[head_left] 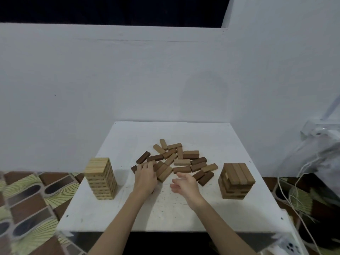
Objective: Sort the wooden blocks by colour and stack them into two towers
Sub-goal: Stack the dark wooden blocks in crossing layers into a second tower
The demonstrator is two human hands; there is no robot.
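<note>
A tall tower of pale wooden blocks [101, 178] stands at the left of the white table [230, 214]. A shorter tower of brown blocks [236, 180] stands at the right. Between them lies a loose pile of several brown and dark brown blocks [177, 160]. My left hand [145, 176] lies on the near left edge of the pile, its fingers curled round a brown block [147, 163]. My right hand [184, 183] hovers open just in front of the pile, palm turned inward, holding nothing.
A white wall [147, 80] rises directly behind the table. Patterned tile floor [27, 208] shows on the left. At the right sit a white plastic-wrapped object [316, 150] and loose cords [298, 199]. A white power strip [290, 245] lies near the table's front right corner.
</note>
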